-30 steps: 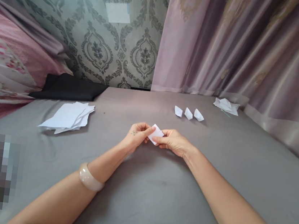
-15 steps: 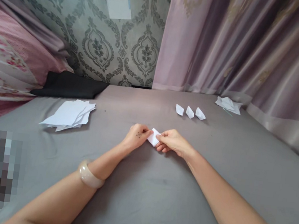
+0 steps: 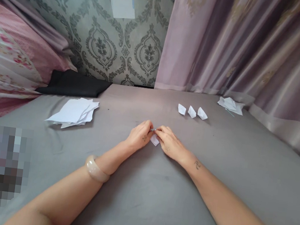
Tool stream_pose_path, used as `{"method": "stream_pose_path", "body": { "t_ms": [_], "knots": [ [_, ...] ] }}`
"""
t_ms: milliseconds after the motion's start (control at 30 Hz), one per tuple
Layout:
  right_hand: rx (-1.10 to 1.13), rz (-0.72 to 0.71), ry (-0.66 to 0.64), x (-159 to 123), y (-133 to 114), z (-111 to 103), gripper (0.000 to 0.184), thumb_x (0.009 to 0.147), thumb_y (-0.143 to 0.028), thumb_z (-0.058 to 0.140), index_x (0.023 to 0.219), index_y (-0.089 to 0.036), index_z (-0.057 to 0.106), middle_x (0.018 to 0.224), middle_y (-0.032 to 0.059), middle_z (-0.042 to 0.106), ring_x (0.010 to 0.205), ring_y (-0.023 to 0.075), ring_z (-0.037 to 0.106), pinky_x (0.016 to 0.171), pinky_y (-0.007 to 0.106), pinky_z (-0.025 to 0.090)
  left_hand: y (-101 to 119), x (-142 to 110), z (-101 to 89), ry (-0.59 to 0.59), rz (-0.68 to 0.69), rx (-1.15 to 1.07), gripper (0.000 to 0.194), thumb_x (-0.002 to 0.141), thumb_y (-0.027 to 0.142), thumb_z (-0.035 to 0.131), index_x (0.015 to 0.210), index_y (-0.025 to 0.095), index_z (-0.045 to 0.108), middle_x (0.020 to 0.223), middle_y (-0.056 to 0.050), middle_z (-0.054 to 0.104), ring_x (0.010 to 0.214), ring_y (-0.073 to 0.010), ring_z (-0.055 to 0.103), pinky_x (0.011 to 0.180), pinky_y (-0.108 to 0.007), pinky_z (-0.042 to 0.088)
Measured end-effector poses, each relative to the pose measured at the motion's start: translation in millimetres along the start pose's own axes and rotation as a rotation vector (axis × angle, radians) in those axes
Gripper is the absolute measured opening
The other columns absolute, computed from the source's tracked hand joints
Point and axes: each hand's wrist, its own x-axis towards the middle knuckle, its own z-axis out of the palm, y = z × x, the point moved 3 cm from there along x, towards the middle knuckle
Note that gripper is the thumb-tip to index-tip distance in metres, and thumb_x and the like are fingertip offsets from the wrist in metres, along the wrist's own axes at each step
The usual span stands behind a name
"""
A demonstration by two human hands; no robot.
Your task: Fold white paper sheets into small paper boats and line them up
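A small folded piece of white paper (image 3: 154, 140) is between my hands, near the middle of the grey-covered surface (image 3: 150, 196). My left hand (image 3: 140, 134) pinches its upper edge from the left, fingers closed. From the other side my right hand (image 3: 170, 142) grips the same edge, its fingertips close to the left ones. The fingers cover the top of the paper; only its lower corner shows. Beyond my right hand stand three folded paper boats (image 3: 192, 112) in a row.
On the left lies a stack of loose white paper sheets (image 3: 73, 112), with a black cloth (image 3: 77, 84) behind it. More white papers (image 3: 230, 105) lie at the far right by the mauve curtain (image 3: 215, 44). A patterned wall (image 3: 103, 48) closes off the back.
My right hand has turned palm-down and both hands have shifted to the paper's top edge. The paper, flat and more visible before, is now mostly covered. The view has shifted slightly.
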Motion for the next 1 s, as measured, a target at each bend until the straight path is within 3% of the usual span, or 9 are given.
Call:
{"method": "stream_pose_path", "body": {
  "t_ms": [200, 367, 467, 600, 700, 867, 1000],
  "knots": [
    [0.012, -0.059, -0.029, 3, 11, 0, 0.032, 0.086, -0.006, 0.042, 0.102, -0.017, 0.068, 0.104, 0.0110, 0.060, 0.100, 0.0209, 0.054, 0.090, 0.036, 0.045, 6, -6, -4.8, -0.048, 0.176, 0.147, 0.020, 0.089, 0.016, 0.037, 0.096, 0.018, 0.056, 0.093, -0.008, 0.062, 0.086, -0.0200, 0.059, 0.071, -0.030, 0.047],
    [0.060, -0.167, -0.033, -3, 11, -7, 0.032, 0.084, -0.006, 0.043, 0.103, -0.017, 0.067, 0.106, 0.0100, 0.064, 0.100, 0.0203, 0.058, 0.092, 0.036, 0.044, 9, -19, -17.9, -0.109, 0.282, 0.153, 0.023, 0.080, 0.011, 0.045, 0.096, 0.017, 0.062, 0.098, -0.009, 0.064, 0.092, -0.0210, 0.060, 0.076, -0.029, 0.048],
    [0.046, -0.189, 0.022, -13, 6, -7, 0.035, 0.078, -0.001, 0.043, 0.101, -0.015, 0.067, 0.110, 0.0119, 0.062, 0.103, 0.0215, 0.056, 0.093, 0.036, 0.044, 6, -23, -21.9, -0.107, 0.274, 0.066, 0.017, 0.081, 0.019, 0.054, 0.094, 0.015, 0.065, 0.096, -0.008, 0.065, 0.085, -0.0186, 0.061, 0.077, -0.027, 0.048],
    [0.046, -0.123, 0.139, -22, 2, -6, 0.033, 0.076, -0.002, 0.044, 0.095, -0.014, 0.068, 0.105, 0.0121, 0.061, 0.099, 0.0216, 0.056, 0.091, 0.036, 0.046, 3, -22, -21.3, -0.096, 0.217, 0.002, 0.017, 0.083, 0.029, 0.058, 0.089, 0.017, 0.069, 0.094, -0.007, 0.065, 0.079, -0.0161, 0.061, 0.074, -0.026, 0.047],
    [0.059, -0.070, 0.151, -24, 2, -6, 0.031, 0.076, -0.005, 0.046, 0.096, -0.015, 0.068, 0.102, 0.0105, 0.062, 0.097, 0.0210, 0.057, 0.090, 0.036, 0.047, 2, -21, -19.4, -0.080, 0.183, -0.007, 0.018, 0.085, 0.031, 0.058, 0.086, 0.017, 0.070, 0.094, -0.007, 0.065, 0.077, -0.0156, 0.061, 0.073, -0.026, 0.047],
    [0.106, -0.039, 0.148, -23, 6, -8, 0.028, 0.076, -0.008, 0.052, 0.096, -0.019, 0.069, 0.100, 0.0077, 0.063, 0.095, 0.0200, 0.058, 0.089, 0.034, 0.047, -2, -22, -16.1, -0.052, 0.212, 0.035, 0.025, 0.091, 0.032, 0.050, 0.086, 0.018, 0.070, 0.093, -0.008, 0.064, 0.082, -0.0168, 0.060, 0.076, -0.026, 0.046],
    [0.121, -0.013, 0.159, -22, 9, -9, 0.019, 0.084, -0.016, 0.052, 0.093, -0.018, 0.069, 0.097, 0.0075, 0.065, 0.092, 0.0192, 0.059, 0.086, 0.033, 0.046, -2, -25, -14.1, -0.026, 0.265, 0.086, 0.031, 0.095, 0.027, 0.039, 0.092, 0.016, 0.068, 0.095, -0.010, 0.063, 0.089, -0.0190, 0.059, 0.081, -0.029, 0.045]
  ]
}}
